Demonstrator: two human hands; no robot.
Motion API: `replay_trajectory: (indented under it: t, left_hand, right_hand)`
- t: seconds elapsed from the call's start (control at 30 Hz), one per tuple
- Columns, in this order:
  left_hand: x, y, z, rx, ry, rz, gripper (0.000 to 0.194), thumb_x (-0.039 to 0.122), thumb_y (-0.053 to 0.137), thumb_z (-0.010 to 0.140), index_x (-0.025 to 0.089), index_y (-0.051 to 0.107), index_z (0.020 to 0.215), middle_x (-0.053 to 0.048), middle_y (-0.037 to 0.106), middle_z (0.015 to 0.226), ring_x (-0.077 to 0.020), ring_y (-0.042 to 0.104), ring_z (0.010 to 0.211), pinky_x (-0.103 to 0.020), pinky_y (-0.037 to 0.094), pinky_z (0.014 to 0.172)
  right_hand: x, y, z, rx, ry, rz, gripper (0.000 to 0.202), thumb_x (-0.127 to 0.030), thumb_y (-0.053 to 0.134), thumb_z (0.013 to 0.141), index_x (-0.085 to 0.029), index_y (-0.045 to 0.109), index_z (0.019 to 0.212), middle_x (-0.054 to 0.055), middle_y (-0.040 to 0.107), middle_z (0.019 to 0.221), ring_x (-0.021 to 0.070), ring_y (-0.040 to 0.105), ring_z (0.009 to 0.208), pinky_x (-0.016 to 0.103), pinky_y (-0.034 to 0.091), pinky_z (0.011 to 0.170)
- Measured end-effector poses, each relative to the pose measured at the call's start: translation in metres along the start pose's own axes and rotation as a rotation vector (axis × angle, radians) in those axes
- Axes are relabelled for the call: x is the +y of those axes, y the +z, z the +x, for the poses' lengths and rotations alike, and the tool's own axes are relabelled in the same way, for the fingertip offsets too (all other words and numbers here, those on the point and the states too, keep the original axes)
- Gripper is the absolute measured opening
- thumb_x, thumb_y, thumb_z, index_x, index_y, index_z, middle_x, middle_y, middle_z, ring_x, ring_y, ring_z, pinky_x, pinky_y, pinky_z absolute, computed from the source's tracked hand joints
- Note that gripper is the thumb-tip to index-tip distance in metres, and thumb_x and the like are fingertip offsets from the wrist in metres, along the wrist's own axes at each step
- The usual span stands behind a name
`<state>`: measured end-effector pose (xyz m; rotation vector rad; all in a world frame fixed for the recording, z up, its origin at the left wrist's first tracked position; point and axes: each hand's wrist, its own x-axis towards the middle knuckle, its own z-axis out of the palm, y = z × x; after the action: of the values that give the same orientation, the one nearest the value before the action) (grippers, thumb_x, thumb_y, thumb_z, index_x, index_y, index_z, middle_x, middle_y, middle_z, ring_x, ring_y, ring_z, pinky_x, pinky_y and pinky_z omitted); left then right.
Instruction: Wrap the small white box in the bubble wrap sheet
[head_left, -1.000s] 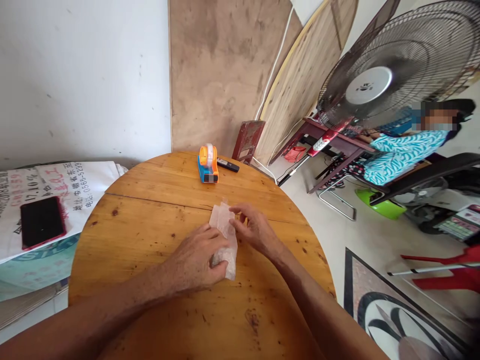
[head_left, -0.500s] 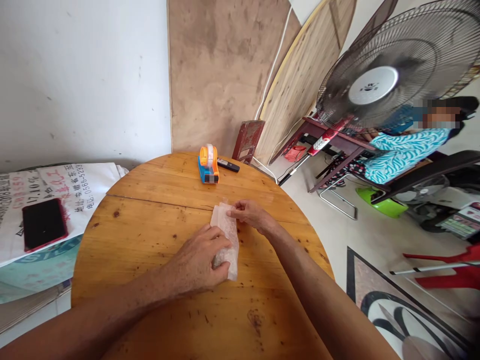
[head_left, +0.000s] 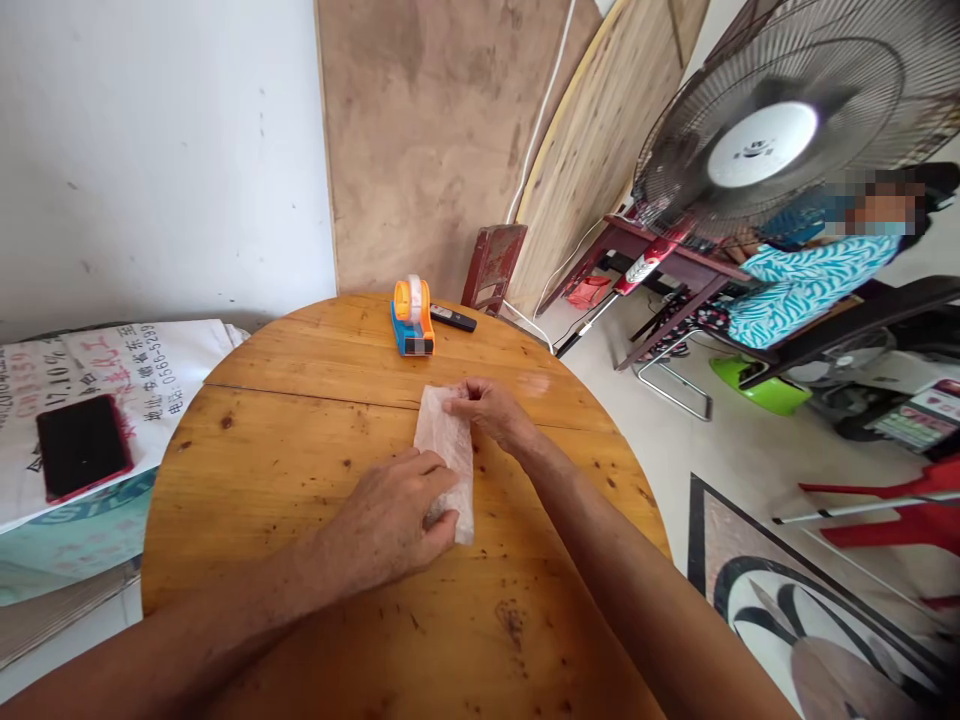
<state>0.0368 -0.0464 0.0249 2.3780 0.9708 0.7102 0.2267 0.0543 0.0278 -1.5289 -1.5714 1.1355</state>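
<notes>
A folded strip of whitish, see-through bubble wrap (head_left: 442, 432) lies on the round wooden table (head_left: 277, 520), its long side running away from me. My left hand (head_left: 412, 505) grips the near part from the left, thumb on the near side and fingers bent over it. At the far right corner, my right hand (head_left: 491, 412) pinches the edge between thumb and fingers. Whether anything is inside the wrap cannot be made out. Beyond it stands an orange and blue tape dispenser (head_left: 412, 318) with a roll of tape, and beside that lies a black remote-like object (head_left: 453, 318).
A phone (head_left: 84, 447) with a red edge rests on a printed white sack (head_left: 172, 375) at the left. To the right stand a large fan (head_left: 761, 145) and a seated person (head_left: 817, 285) at a dark table. A wooden chair (head_left: 495, 262) touches the far side.
The far end of the bubble wrap now lies flatter and its loose layers look smoothed together. My right hand has shifted slightly left along its edge. The camera view has moved a little.
</notes>
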Motion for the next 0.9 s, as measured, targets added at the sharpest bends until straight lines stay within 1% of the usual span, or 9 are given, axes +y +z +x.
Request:
replay_trajectory:
  t: [0.1,0.27,0.4,0.5,0.6,0.67,0.77,0.83,0.9]
  left_hand:
    - [-0.003,0.002,0.0,-0.003,-0.048,-0.04,0.024,0.019,0.054,0.079,0.017,0.069,0.098,-0.008,0.069,0.101,-0.0246,0.064,0.092,-0.038,0.053,0.079]
    - [-0.007,0.006,0.0,0.032,-0.048,-0.052,0.027,0.021,0.055,0.079,0.018,0.068,0.102,-0.008,0.069,0.102,-0.0252,0.064,0.094,-0.038,0.052,0.081]
    - [-0.007,0.006,0.0,0.038,-0.069,-0.029,0.025,0.021,0.055,0.078,0.02,0.068,0.1,-0.007,0.069,0.103,-0.0251,0.064,0.095,-0.037,0.051,0.082]
    - [-0.004,0.005,-0.001,0.037,-0.078,0.008,0.025,0.022,0.055,0.079,0.021,0.068,0.101,-0.006,0.067,0.105,-0.0233,0.064,0.093,-0.035,0.051,0.079]
    - [0.001,0.002,-0.004,0.079,-0.091,0.128,0.024,0.025,0.056,0.08,0.021,0.066,0.101,-0.007,0.062,0.11,-0.023,0.062,0.091,-0.034,0.05,0.074]
    - [0.004,0.001,-0.007,0.119,-0.122,0.224,0.021,0.029,0.057,0.08,0.019,0.063,0.097,-0.008,0.059,0.103,-0.0242,0.061,0.09,-0.035,0.05,0.074]
    - [0.006,-0.001,-0.011,0.161,-0.178,0.294,0.019,0.034,0.059,0.08,0.018,0.056,0.09,-0.006,0.056,0.089,-0.0252,0.059,0.086,-0.038,0.049,0.075]
    - [0.005,0.0,-0.013,0.189,-0.219,0.281,0.022,0.036,0.061,0.079,0.018,0.054,0.089,-0.006,0.055,0.088,-0.0254,0.059,0.086,-0.038,0.049,0.076]
    - [0.002,0.002,-0.014,0.23,-0.252,0.213,0.029,0.036,0.063,0.078,0.018,0.053,0.099,-0.006,0.056,0.095,-0.0249,0.059,0.088,-0.038,0.05,0.077]
  right_hand:
    - [-0.01,0.0,-0.006,0.001,-0.006,0.025,0.033,-0.041,0.072,0.054,-0.02,0.047,0.061,-0.007,0.043,0.058,0.0078,0.036,0.054,0.023,0.028,0.051]
    - [-0.026,-0.001,-0.023,-0.048,0.016,0.142,0.035,-0.041,0.074,0.057,-0.02,0.05,0.068,-0.005,0.051,0.062,0.0095,0.045,0.055,0.023,0.034,0.052]
    - [-0.036,-0.001,-0.043,-0.038,-0.071,0.199,0.035,-0.041,0.076,0.06,-0.019,0.053,0.072,-0.004,0.056,0.066,0.0104,0.048,0.059,0.024,0.038,0.056]
    - [-0.041,0.001,-0.066,-0.018,-0.147,0.201,0.031,-0.043,0.074,0.067,-0.02,0.052,0.071,-0.004,0.054,0.065,0.0109,0.048,0.06,0.024,0.04,0.058]
    - [-0.042,0.005,-0.087,-0.034,-0.207,0.2,0.024,-0.04,0.069,0.075,-0.02,0.057,0.079,-0.002,0.058,0.073,0.0129,0.052,0.065,0.026,0.043,0.062]
    - [-0.041,0.008,-0.097,-0.049,-0.247,0.165,0.02,-0.038,0.067,0.078,-0.021,0.059,0.085,0.0,0.062,0.079,0.0151,0.056,0.07,0.028,0.045,0.066]
    - [-0.042,0.013,-0.108,-0.044,-0.313,0.032,0.014,-0.034,0.062,0.082,-0.021,0.061,0.087,0.001,0.064,0.08,0.0165,0.058,0.073,0.029,0.046,0.069]
    - [-0.042,0.016,-0.117,-0.032,-0.352,-0.055,0.009,-0.029,0.059,0.085,-0.021,0.061,0.085,0.001,0.065,0.082,0.0166,0.059,0.075,0.028,0.046,0.07]
    - [-0.04,0.02,-0.127,-0.017,-0.403,-0.103,0.006,-0.024,0.056,0.086,-0.022,0.06,0.082,0.002,0.068,0.09,0.0172,0.061,0.082,0.029,0.047,0.076]
